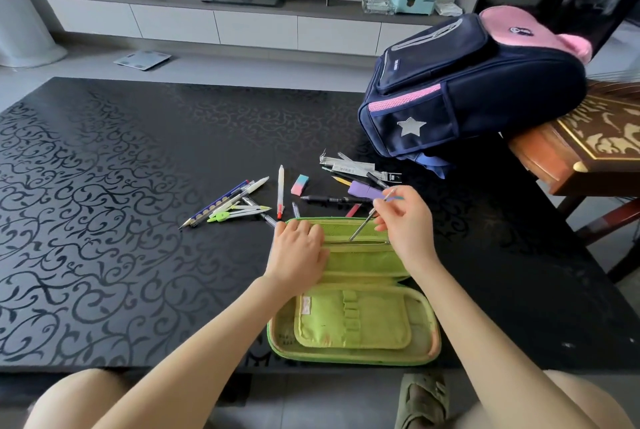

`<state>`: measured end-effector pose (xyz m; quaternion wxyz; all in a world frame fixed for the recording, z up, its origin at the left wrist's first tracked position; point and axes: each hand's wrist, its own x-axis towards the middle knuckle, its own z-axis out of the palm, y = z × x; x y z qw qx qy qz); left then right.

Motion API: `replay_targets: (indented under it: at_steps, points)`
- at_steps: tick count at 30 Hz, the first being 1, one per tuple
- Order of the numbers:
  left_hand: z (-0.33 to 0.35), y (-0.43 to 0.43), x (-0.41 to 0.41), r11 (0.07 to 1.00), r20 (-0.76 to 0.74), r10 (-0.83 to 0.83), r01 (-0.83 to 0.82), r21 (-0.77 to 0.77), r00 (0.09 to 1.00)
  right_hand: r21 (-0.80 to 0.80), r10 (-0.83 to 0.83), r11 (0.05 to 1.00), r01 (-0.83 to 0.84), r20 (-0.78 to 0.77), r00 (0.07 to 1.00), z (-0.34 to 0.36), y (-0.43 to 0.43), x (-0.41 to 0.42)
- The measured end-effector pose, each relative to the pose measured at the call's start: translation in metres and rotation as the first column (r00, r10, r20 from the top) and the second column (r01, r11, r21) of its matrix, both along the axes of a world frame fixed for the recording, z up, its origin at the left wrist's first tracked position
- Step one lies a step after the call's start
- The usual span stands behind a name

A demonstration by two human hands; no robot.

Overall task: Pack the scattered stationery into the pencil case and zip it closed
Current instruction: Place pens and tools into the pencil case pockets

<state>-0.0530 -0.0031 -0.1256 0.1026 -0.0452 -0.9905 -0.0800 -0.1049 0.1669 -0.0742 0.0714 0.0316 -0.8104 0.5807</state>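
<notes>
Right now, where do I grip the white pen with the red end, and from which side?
Pinch the white pen mid-barrel from above, across its width. It lies flat, pointing away from you, with bare table on both sides there; its red end crowds the pencil case.

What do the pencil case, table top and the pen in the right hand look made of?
Pencil case: matte woven fabric, probably over a stiff shell; stitched pockets and loops show, and the rim holds its shape.
Table top: hard, glossy, maybe glass or lacquer; reflects light over a scroll pattern.
Pen, pinched by the right hand: silvery barrel, metal or clear plastic; too blurred to tell.
</notes>
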Motion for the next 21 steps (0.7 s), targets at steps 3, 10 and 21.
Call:
replay_targets:
  at_steps: [3,10,21]
  points:
    - [-0.003,-0.001,-0.001,0.999,-0.034,-0.023,0.024,0.04,0.999,0.086,0.038,0.996,-0.036,-0.029,0.999,-0.005,-0.009,-0.006]
    - [-0.004,-0.005,0.007,0.958,-0.306,-0.048,0.131,0.256,0.951,0.679,0.428,0.628,-0.38,0.107,0.898,0.01,-0.025,-0.005]
    - [-0.005,-0.004,0.013,0.956,-0.371,-0.068,0.167,0.24,0.926,0.461,0.385,0.751,-0.472,0.275,0.881,0.023,0.003,-0.016]
